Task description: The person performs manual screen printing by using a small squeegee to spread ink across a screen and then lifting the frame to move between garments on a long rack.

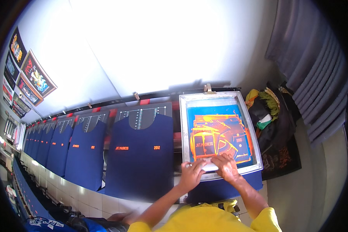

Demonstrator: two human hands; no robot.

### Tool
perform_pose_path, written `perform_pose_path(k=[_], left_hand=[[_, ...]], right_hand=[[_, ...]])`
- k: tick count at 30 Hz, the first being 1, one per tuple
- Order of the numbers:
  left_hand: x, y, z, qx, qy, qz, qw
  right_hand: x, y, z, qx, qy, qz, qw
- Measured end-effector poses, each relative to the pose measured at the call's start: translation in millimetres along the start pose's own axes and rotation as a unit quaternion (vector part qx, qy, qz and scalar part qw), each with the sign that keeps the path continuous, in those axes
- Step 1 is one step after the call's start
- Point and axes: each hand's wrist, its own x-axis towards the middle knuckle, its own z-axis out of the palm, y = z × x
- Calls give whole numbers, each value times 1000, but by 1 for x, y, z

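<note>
Both my hands are closed on a pale squeegee (209,165) at the near end of a screen-printing frame (183,127). My left hand (192,174) grips its left end, and my right hand (225,166) holds the right end with fingers bent over the top. Orange ink (220,117) is smeared across the blue mesh (199,110) inside the metal frame. The squeegee's blade edge is hidden from me. Under the frame lies a navy shirt (224,189), of which only the near part sticks out. A metal clamp (208,89) stands at the frame's far edge.
A navy shirt (139,166) with small orange prints lies on a board to the left. Several more shirts (85,162) run in a row beyond it. Dark cloths (284,108) pile up at the right, near a grey curtain (313,65). Framed pictures (38,75) hang on the left wall.
</note>
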Motion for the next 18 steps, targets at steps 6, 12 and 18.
perform_pose_path(k=[6,12,18], left_hand=[[-58,10,19,4,-24,5,1000],[-64,7,17,-20,-34,22,999],[-40,-23,8,-105,195,-148,964]], right_hand=[[-60,-14,28,-25,-90,9,996],[-62,-25,12,39,-83,46,995],[-75,77,-12,105,143,185,967]])
